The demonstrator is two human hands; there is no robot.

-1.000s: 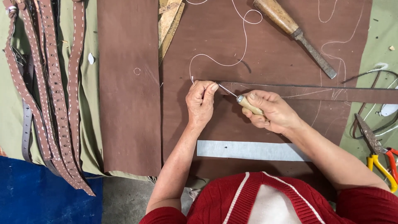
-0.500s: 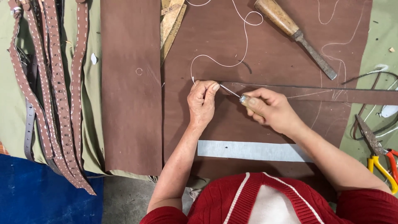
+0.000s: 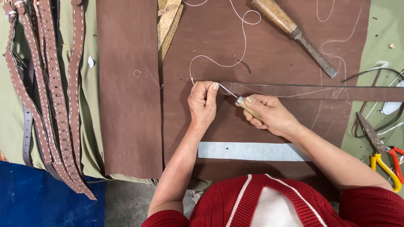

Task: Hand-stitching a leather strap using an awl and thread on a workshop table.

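At centre of the brown leather sheet [image 3: 269, 50], both hands meet over the end of a dark leather strap [image 3: 311, 91]. L hand [image 3: 203, 102] lies palm down, fingers curled, thumb + forefinger pinching the strap's left end and the white thread [image 3: 235, 42] there; forearm runs down toward the red sweater. R hand [image 3: 269, 114] comes in from the right, fist closed round a wooden-handled awl [image 3: 242, 103], grip tight. Awl's thin metal tip points up-left toward the L fingertips. Strap's long axis runs left-right, going off the frame's right edge. Thread loops upward from the pinch. Wooden-handled chisel [image 3: 294, 33] lies diagonal above; stitched straps [image 3: 50, 105] hang at far left of the surface.
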